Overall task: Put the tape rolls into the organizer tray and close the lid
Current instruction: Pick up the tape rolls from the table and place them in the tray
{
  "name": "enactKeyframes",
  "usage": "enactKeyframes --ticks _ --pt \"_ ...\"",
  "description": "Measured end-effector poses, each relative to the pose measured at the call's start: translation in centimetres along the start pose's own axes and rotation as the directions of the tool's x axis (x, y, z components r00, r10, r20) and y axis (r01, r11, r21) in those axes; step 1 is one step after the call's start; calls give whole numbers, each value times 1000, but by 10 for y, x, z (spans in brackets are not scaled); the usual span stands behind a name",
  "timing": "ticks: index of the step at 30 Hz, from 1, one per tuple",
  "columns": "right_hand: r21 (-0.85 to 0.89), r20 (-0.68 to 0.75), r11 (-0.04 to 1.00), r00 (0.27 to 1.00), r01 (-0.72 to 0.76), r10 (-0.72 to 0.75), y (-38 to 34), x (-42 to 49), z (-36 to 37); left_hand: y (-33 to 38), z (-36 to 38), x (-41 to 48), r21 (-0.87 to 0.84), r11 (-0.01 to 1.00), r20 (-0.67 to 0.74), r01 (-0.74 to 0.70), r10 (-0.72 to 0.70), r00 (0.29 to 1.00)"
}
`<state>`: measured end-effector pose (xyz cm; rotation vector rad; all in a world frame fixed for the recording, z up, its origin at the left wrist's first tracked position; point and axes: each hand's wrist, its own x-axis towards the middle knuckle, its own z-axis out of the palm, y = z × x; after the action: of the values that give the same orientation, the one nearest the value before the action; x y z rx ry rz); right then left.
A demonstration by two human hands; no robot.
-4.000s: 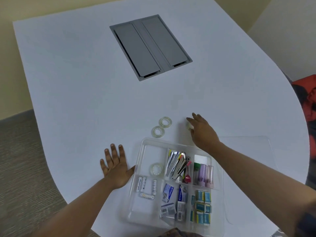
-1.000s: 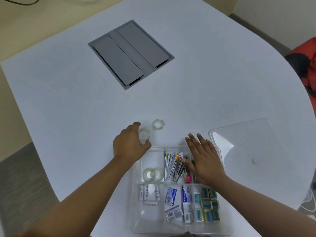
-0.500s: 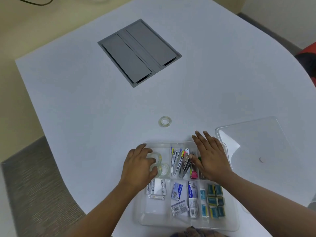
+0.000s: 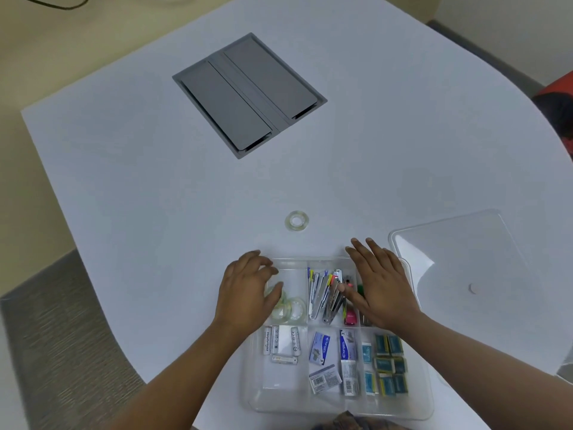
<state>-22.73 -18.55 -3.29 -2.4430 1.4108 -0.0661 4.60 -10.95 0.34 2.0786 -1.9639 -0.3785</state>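
Clear plastic organizer tray (image 4: 336,409) sat at the near edge of the white worktop (image 4: 155,181), lid off. The left hand (image 4: 248,293) lay over the tray's far-left compartment, fingers spread and loosely curled, thumb resting against a clear tape roll (image 4: 274,294) there; whether it actually gripped that roll could not be told. Just beside it in the same compartment lay further tape rolls (image 4: 294,310), overlapping one another, the exact count unclear. One more tape roll (image 4: 296,220) lay flat on the worktop beyond the tray, apart from both hands. The right hand (image 4: 381,290) rested flat and open, fingers extended, palm down over the tray's far-right compartment, holding nothing. Between the two hands, the far-middle compartment held a bundle of metal clips or cutters (image 4: 325,293) with coloured tips. Nearer compartments held batteries (image 4: 280,341), small staple boxes (image 4: 333,352) and blue-and-yellow packets (image 4: 386,364). The transparent lid (image 4: 465,262) lay on the worktop to the right of the tray, its corner just beside the right hand. A grey cable-access hatch (image 4: 248,94) sat recessed in the far worktop.
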Motion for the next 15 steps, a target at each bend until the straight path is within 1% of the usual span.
enactKeyframes --ticks 3,5,15 --pt "4 2 1000 1000 -1 1 1 0 0 1 -2 24 -26 1000 -19 15 -16 1000" --pt "5 7 1000 1000 -2 2 1 0 1 4 -1 42 -46 999 -7 26 -27 1000" --pt "18 10 1000 1000 -8 8 1 1 0 14 25 126 -10 995 178 97 -94 980"
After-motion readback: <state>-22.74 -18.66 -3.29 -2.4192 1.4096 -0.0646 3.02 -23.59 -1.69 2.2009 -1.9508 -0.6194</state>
